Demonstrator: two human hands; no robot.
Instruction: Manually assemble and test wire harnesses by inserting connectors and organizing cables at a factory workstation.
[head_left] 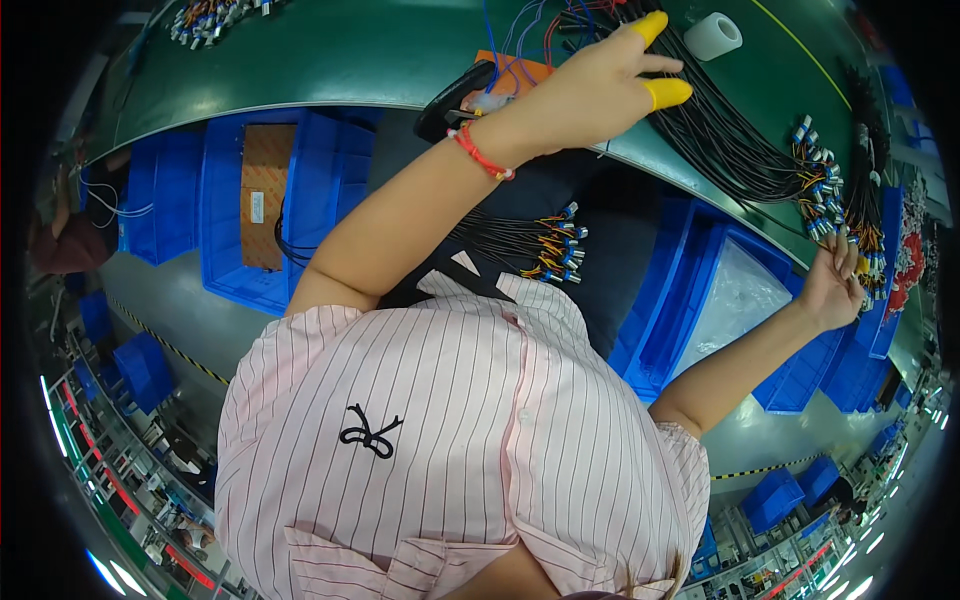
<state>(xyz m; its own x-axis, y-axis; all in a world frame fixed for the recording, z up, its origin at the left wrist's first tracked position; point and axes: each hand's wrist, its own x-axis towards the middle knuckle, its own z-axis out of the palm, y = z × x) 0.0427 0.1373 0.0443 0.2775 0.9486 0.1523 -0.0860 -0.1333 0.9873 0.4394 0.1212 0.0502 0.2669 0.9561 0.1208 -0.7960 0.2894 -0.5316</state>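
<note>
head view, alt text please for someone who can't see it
Person's left hand, with yellow finger covers, spreads at black cables on a green table; the right hand is by their connectors. Blue bins stand below.

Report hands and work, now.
Left hand open, fingers spread at long black cables. Right hand by blue-and-silver connectors, grip unclear. White cylindrical roll beside cables.

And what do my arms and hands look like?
The sleeves are short, pale pink with thin dark stripes. Your left hand wears yellow finger covers on two digits, with a red bracelet at its wrist. Your right hand has a bare wrist; any finger covers there are hard to make out.
</note>
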